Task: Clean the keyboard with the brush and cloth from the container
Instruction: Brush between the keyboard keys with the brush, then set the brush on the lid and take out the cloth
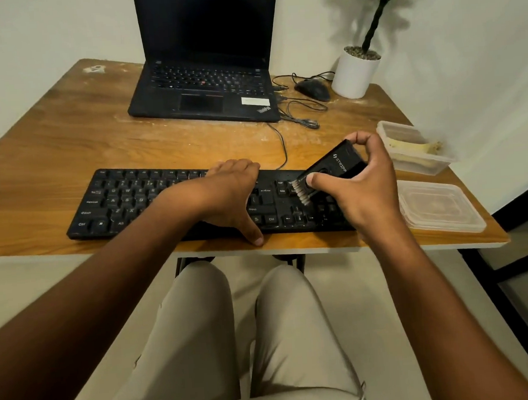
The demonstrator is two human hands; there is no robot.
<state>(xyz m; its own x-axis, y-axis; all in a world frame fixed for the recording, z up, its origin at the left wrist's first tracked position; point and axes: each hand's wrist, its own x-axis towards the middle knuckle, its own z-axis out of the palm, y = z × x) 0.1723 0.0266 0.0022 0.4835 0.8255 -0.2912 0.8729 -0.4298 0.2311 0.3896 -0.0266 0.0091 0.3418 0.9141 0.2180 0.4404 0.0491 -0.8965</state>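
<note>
Near the table's (74, 247) front edge lay one black keyboard (127, 205); the left hand (228, 199) rested spread across its middle, thumb on the bare strip at the edge, while the right hand (360, 184) pinched one black brush (332, 168), bristles touching keys right of centre. At the right edge sat one lid (439, 204) and, beyond it, one open container (414, 150) holding a yellowish cloth (420, 147). Bare wood stretched left of centre, and farther off, in the upper frame, stood one laptop (206, 79), one mouse (313, 89) and one potted plant (357, 70).

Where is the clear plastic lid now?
In the head view, the clear plastic lid lies on the wooden table's right edge, beside the black keyboard.
</note>
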